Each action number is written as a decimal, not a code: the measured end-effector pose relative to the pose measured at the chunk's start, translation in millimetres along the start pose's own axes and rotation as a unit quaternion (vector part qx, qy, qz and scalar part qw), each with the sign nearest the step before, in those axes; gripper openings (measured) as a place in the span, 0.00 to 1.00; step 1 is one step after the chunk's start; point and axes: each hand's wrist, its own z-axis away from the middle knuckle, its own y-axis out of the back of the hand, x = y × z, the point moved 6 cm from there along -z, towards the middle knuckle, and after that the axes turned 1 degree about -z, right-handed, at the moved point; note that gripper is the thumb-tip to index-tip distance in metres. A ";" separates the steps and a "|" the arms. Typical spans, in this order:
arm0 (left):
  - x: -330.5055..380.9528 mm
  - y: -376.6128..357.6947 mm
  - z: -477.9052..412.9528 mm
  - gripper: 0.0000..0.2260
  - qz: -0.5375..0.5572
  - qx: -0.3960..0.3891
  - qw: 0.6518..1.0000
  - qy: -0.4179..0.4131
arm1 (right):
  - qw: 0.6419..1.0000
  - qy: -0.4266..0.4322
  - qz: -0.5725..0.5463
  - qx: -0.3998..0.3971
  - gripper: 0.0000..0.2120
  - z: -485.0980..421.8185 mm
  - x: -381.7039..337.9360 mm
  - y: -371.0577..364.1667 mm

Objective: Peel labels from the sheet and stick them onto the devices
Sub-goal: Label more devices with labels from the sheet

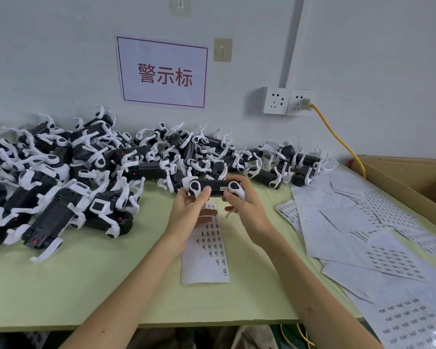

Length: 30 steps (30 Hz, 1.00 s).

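Observation:
Both hands hold one black device with white legs above the table's middle. My left hand grips its left end, thumb on top. My right hand grips its right end, thumb near a small white label stuck on the device's side. Under the hands a partly used label sheet lies flat on the pale green table. A large pile of the same devices fills the left and back of the table.
Several used and full label sheets spread over the table's right side. A cardboard box stands at the far right. A yellow cable runs from the wall socket. A red-lettered sign hangs on the wall.

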 end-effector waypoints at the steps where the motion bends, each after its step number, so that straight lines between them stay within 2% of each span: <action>1: 0.0 0.4 -0.2 0.13 0.000 0.002 1.000 0.000 | 1.000 -0.005 -0.003 -0.004 0.13 0.0 0.6 -0.4; 9: -2.9 0.5 -3.1 0.14 -0.019 -0.006 1.000 -0.019 | 1.000 -0.017 -0.016 0.007 0.10 2.2 -0.6 0.2; 14: 1.6 0.0 -0.1 0.24 -0.046 -0.007 0.998 -0.052 | 0.999 -0.011 -0.022 0.021 0.09 1.9 0.1 2.1; 16: 1.8 -0.8 0.5 0.25 -0.049 -0.011 0.997 -0.051 | 0.999 -0.008 -0.022 0.025 0.09 1.5 0.1 2.5; 20: 1.1 2.1 -0.9 0.16 -0.059 0.002 0.997 -0.046 | 1.000 0.007 0.004 0.027 0.13 3.1 -1.4 2.3; 23: 2.1 4.1 -1.6 0.10 -0.060 0.013 0.997 -0.043 | 1.000 -0.003 -0.010 -0.002 0.15 2.5 -3.6 1.4; 25: 5.4 4.2 -0.1 0.12 -0.047 0.018 0.998 -0.033 | 0.998 -0.034 -0.036 -0.025 0.14 0.0 -1.7 2.6; 27: 8.4 2.7 2.2 0.16 -0.017 0.013 1.000 -0.014 | 0.996 -0.063 -0.043 -0.041 0.07 -2.4 1.3 5.7; 28: 8.9 1.0 3.5 0.18 0.016 0.004 1.000 0.003 | 0.995 -0.075 -0.034 -0.049 0.07 -3.1 3.7 7.5; 30: 9.1 -0.6 5.2 0.23 0.074 -0.007 0.997 0.035 | 0.990 -0.106 -0.039 -0.085 0.12 -2.1 7.2 7.4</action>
